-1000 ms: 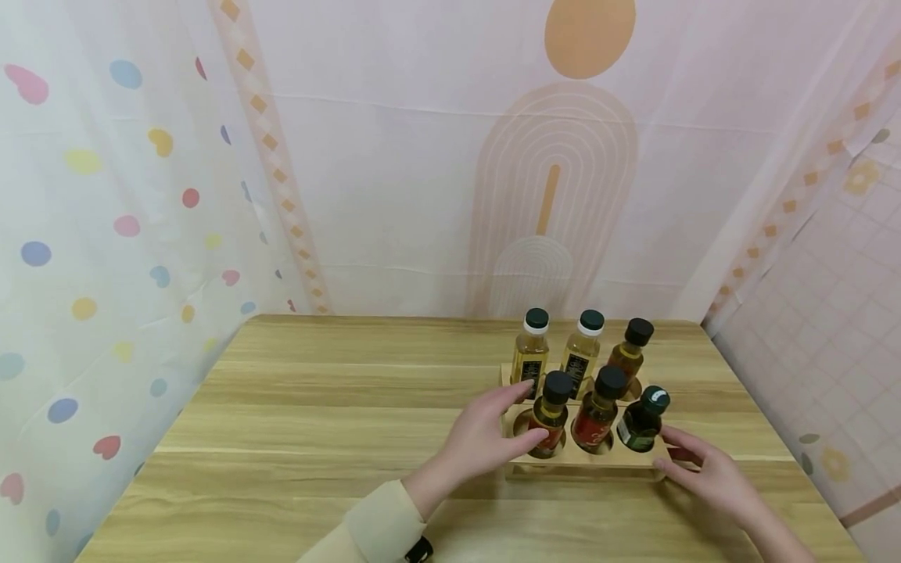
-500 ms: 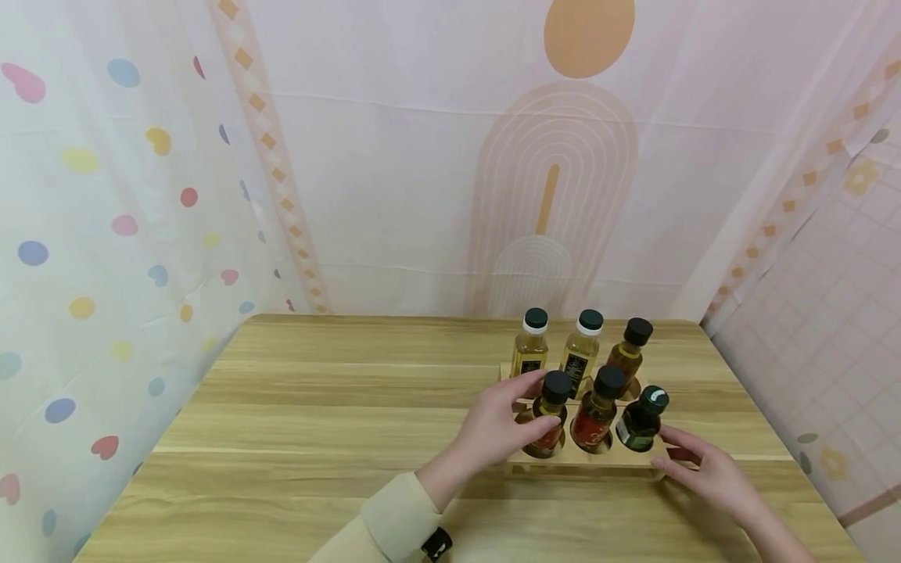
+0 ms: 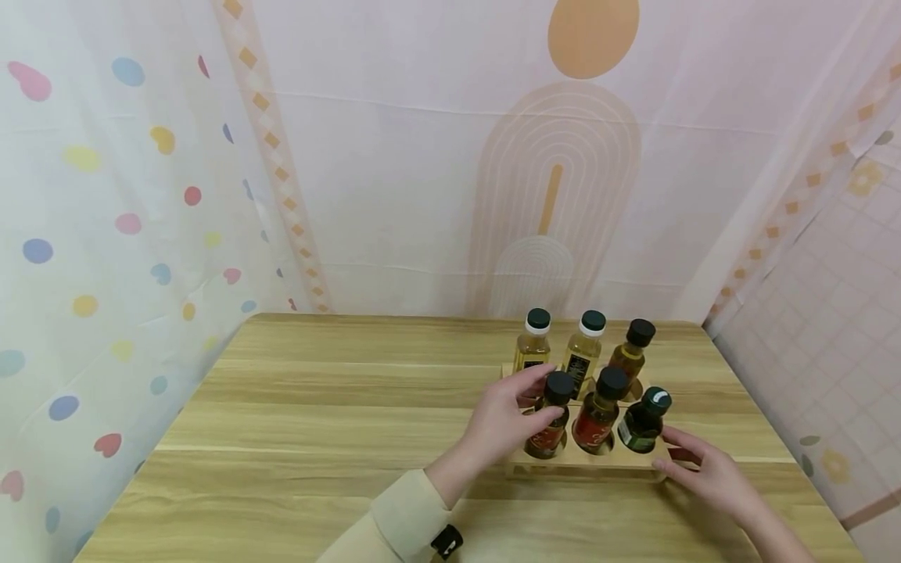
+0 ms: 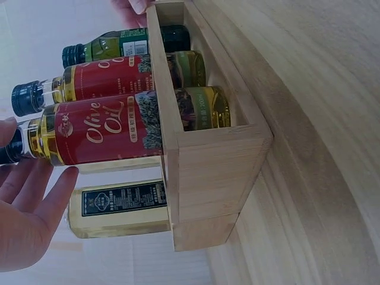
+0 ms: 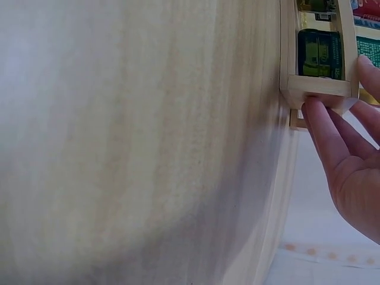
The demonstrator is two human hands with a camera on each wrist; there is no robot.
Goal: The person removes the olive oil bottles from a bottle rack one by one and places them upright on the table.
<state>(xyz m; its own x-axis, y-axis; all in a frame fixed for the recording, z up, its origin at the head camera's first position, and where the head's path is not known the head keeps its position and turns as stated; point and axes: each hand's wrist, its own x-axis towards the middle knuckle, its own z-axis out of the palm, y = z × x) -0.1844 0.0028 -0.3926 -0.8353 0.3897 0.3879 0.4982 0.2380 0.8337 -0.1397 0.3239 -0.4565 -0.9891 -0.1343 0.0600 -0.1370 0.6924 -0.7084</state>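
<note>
A two-tier wooden bottle rack (image 3: 598,460) holds several oil bottles upright in round holes. My left hand (image 3: 503,418) is around the neck of the front-left olive oil bottle (image 4: 98,127), red-labelled and black-capped, with the thumb on the near side and fingers behind. That bottle stays seated in its hole. My right hand (image 3: 711,477) grips the rack's right end, thumb at the front board and fingers against the end panel (image 5: 320,86). Beside the held bottle stand a second red-labelled bottle (image 3: 594,422) and a green bottle (image 3: 640,426).
In the back row are two pale-yellow oil bottles, one at left (image 3: 533,348) and one mid-row (image 3: 584,348), plus a black-capped amber bottle (image 3: 628,360). The wooden table (image 3: 317,422) extends left of the rack. Patterned curtains (image 3: 394,195) hang around it.
My left hand has moved right from the rack's left side and closed in around the front-left olive oil bottle's neck. The right hand and the rack have stayed in place.
</note>
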